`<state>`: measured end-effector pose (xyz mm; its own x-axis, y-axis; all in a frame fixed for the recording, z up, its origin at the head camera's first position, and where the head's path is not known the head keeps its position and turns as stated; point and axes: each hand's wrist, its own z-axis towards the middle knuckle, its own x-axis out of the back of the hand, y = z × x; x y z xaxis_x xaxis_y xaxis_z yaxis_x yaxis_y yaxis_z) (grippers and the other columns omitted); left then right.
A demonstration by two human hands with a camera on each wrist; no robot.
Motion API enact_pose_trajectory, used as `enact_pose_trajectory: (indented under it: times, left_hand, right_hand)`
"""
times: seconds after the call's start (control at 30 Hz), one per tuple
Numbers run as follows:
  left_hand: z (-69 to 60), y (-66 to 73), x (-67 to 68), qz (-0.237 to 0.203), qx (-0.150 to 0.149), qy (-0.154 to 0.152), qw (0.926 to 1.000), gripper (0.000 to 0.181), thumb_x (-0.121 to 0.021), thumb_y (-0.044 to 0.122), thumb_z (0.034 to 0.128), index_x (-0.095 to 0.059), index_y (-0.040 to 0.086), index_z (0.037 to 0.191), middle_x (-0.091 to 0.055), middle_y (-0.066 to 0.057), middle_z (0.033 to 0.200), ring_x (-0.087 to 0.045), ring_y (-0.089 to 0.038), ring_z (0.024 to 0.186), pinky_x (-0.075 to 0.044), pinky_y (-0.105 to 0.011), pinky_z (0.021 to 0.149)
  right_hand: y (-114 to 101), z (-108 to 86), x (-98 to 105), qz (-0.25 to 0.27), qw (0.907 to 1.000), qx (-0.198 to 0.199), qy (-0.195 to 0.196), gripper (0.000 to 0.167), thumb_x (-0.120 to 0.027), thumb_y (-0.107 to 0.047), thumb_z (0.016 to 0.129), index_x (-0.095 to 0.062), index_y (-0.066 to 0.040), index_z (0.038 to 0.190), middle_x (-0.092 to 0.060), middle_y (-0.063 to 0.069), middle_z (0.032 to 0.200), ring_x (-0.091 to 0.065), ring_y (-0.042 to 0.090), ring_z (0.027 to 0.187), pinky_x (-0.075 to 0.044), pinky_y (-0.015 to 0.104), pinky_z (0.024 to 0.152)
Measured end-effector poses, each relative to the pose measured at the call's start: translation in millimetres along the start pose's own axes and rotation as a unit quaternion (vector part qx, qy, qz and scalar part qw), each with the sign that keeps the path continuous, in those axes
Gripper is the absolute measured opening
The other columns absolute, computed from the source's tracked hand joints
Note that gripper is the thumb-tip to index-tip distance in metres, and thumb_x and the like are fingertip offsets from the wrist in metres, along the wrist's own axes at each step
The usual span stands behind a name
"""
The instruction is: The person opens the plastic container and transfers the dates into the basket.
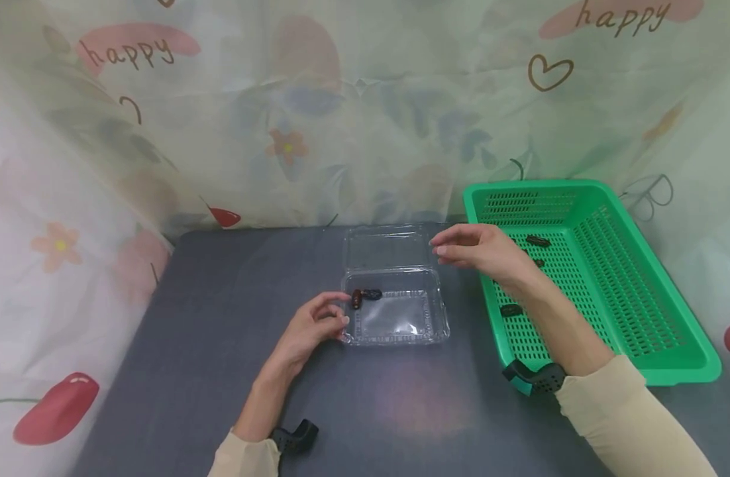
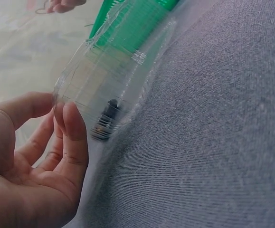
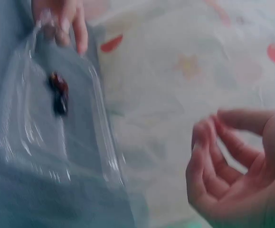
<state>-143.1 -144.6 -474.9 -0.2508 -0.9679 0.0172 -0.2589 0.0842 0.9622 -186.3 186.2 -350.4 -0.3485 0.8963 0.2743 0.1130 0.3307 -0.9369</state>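
A clear plastic clamshell box point(image 1: 395, 318) lies with its lid point(image 1: 387, 249) folded back. Two dark, wrinkled dates sit in its back left corner: a reddish-brown date point(image 1: 356, 299) and a blacker date point(image 1: 373, 294), close together. My left hand point(image 1: 311, 326) pinches the box's left rim between thumb and fingers, as the left wrist view also shows. Above the right side of the lid hovers my right hand point(image 1: 481, 250), fingers loosely bent toward the thumb. No object shows between its fingertips point(image 3: 200, 130) in the right wrist view.
A green slotted basket point(image 1: 669, 291) stands on the right, under my right forearm. Several dates lie in it, among them one near the back point(image 1: 538, 241) and one by the left wall point(image 1: 511, 310). Behind the grey table point(image 1: 234, 291) hangs a patterned curtain point(image 1: 365, 132).
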Motion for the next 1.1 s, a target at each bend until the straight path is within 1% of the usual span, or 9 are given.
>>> enact_pose_trajectory:
  times: [0.23,0.37,0.43,0.6,0.73,0.83,0.93,1.0,1.1]
  left_hand:
    - [-0.6,2.0,2.0,-0.002,0.001,-0.003,1.0000,0.040,-0.071,0.006,0.0903,-0.060,0.012,0.129,-0.061,-0.010,0.092,-0.062,-0.023,0.074,-0.054,-0.039,0.074]
    - [-1.2,2.3,3.2,-0.001,-0.001,-0.001,1.0000,0.041,-0.071,0.006,0.0903,-0.060,0.011,0.129,-0.061,-0.010,0.092,-0.062,-0.023,0.074,-0.054,-0.038,0.073]
    - [-1.7,1.7,3.4,-0.002,0.001,-0.001,1.0000,0.041,-0.071,0.006,0.0902,-0.060,0.011,0.129,-0.061,-0.010,0.092,-0.062,-0.023,0.073,-0.054,-0.038,0.073]
    - [-2.8,-0.3,2.1,-0.013,0.006,-0.009,0.9999,0.042,-0.070,0.005,0.0907,-0.059,0.009,0.130,-0.060,-0.009,0.091,-0.062,-0.022,0.073,-0.054,-0.038,0.073]
    - [-4.0,-1.7,2.5,-0.014,0.006,-0.009,0.9998,0.041,-0.070,0.005,0.0906,-0.059,0.009,0.130,-0.060,-0.009,0.091,-0.062,-0.022,0.073,-0.055,-0.038,0.073]
    - [-4.5,-2.0,3.1,-0.014,0.009,-0.007,0.9998,0.041,-0.070,0.005,0.0905,-0.060,0.010,0.130,-0.060,-0.010,0.091,-0.062,-0.022,0.072,-0.055,-0.039,0.073]
    - [-5.6,-1.5,3.5,-0.011,0.009,-0.009,0.9998,0.041,-0.070,0.004,0.0904,-0.059,0.010,0.130,-0.060,-0.009,0.091,-0.062,-0.022,0.072,-0.055,-0.039,0.073]
    - [-5.5,-1.4,3.5,-0.010,0.008,-0.012,0.9998,0.042,-0.070,0.004,0.0904,-0.059,0.009,0.130,-0.060,-0.009,0.090,-0.062,-0.023,0.071,-0.055,-0.039,0.073]
    - [-4.7,-1.2,4.0,-0.010,0.005,-0.018,0.9998,0.042,-0.070,0.004,0.0904,-0.058,0.008,0.131,-0.060,-0.009,0.090,-0.062,-0.023,0.071,-0.055,-0.039,0.073]
  right_hand:
    - [-7,-1.5,-42,-0.024,0.9996,-0.013,0.011,0.026,-0.068,-0.021,0.094,-0.069,-0.010,0.118,-0.071,0.009,0.108,-0.066,0.026,0.099,-0.049,0.040,0.088]
    - [-7,-0.3,-65,-0.025,0.9996,-0.005,0.014,0.029,-0.068,-0.023,0.095,-0.070,-0.009,0.120,-0.071,0.010,0.110,-0.067,0.027,0.100,-0.049,0.042,0.086]
    - [-5,1.5,-76,-0.017,0.9997,0.002,0.016,0.030,-0.068,-0.023,0.095,-0.070,-0.008,0.121,-0.071,0.009,0.113,-0.067,0.028,0.103,-0.049,0.045,0.089]
    - [9,10.3,-97,0.012,0.9997,0.013,0.016,0.028,-0.068,-0.020,0.095,-0.071,-0.009,0.120,-0.070,0.009,0.116,-0.066,0.026,0.106,-0.049,0.050,0.094]
    - [27,22.1,-109,0.038,0.9991,0.014,0.009,0.027,-0.066,-0.015,0.096,-0.070,-0.006,0.121,-0.070,0.013,0.118,-0.065,0.024,0.109,-0.049,0.048,0.095]
    - [39,31.0,-118,0.041,0.9990,0.009,0.016,0.029,-0.065,-0.011,0.095,-0.069,-0.003,0.123,-0.069,0.015,0.120,-0.065,0.024,0.110,-0.051,0.044,0.093]
    - [49,37.1,-126,0.012,0.9990,0.002,0.043,0.029,-0.067,-0.008,0.092,-0.071,-0.005,0.121,-0.071,0.013,0.116,-0.068,0.023,0.106,-0.053,0.037,0.085]
    - [54,40.0,-130,-0.024,0.9977,0.004,0.064,0.029,-0.069,-0.007,0.090,-0.073,-0.007,0.118,-0.072,0.009,0.113,-0.069,0.023,0.103,-0.053,0.033,0.079]
    - [60,43.2,-134,-0.094,0.9914,0.009,0.090,0.027,-0.073,-0.007,0.086,-0.076,-0.012,0.113,-0.074,0.003,0.107,-0.070,0.019,0.100,-0.051,0.029,0.073]
